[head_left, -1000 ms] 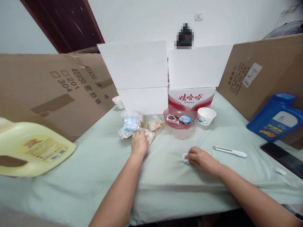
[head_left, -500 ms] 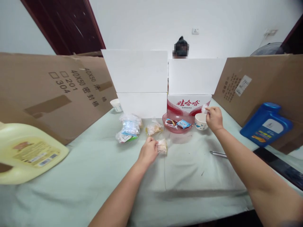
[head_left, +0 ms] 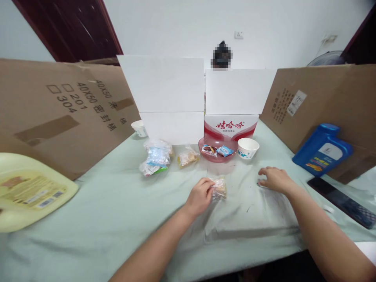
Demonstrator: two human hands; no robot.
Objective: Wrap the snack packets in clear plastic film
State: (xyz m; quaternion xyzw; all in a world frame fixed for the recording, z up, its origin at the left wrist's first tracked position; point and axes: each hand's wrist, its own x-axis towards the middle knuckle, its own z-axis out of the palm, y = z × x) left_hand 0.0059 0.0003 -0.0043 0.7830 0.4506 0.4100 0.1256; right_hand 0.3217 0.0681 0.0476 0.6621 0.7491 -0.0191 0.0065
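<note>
Since the earlier frame, right hand (head_left: 274, 179) dropped from cup (head_left: 248, 148) onto the knife (mostly hidden), fingers flat. Left hand (head_left: 200, 195) pinches snack packet (head_left: 219, 188) mid-desk; thin wrapper could slip.

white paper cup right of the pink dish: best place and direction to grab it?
Take the paper cup by its side wall just under the rim, coming from the near right. It stands upright with its mouth open, and that side is bare cloth. The pink dish sits close on its left and a red-and-white carton stands behind it, so those approaches look crowded.
</note>
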